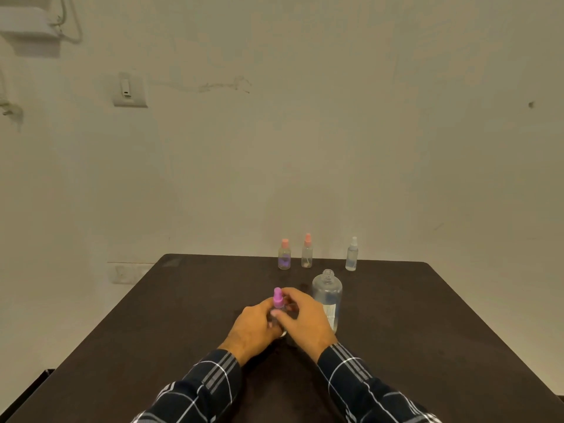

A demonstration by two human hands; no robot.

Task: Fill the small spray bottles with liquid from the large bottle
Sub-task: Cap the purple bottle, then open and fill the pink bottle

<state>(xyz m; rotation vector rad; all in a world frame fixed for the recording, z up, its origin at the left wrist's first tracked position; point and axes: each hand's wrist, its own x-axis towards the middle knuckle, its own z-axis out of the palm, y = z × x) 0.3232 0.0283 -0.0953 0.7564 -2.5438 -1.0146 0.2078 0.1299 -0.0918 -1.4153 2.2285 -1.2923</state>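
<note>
Hands: left hand [254, 326] and right hand [305, 319] close together above the middle of the dark counter [427, 315], both clamped on one small spray bottle [278, 304]. Left: fingers curled round the clear body from the left side. Right: fingers bent in from the right, wrapped against the upper part just under the purple spray cap [277, 295]. Upright between the two palms, cap on and poking out above the fingers. Most of the body hidden by the hands, so no telling how full. Glint of the base low between the wrists; resting on the counter or held just off it, cannot tell.

Just right of the right hand and a little behind it, large bottle [328, 293]: upright on the counter, clear, uncapped, threaded neck bare, pale label on the lower half partly covered by the right hand. Liquid level not readable.

Along the far edge, a row of three more small bottles, all upright and capped. Leftmost bottle [284, 256]: pink cap, purple tint low in the body. Middle bottle [306, 253]: pink cap, clear, just beside the first. Rightmost bottle [351, 256]: white cap, faint blue tint, set apart from the other two.

Dark plaid sleeves [360, 380] down to both wrists. Behind the counter, plain beige wall [335, 132] with a switch plate [129, 90] at upper left.
</note>
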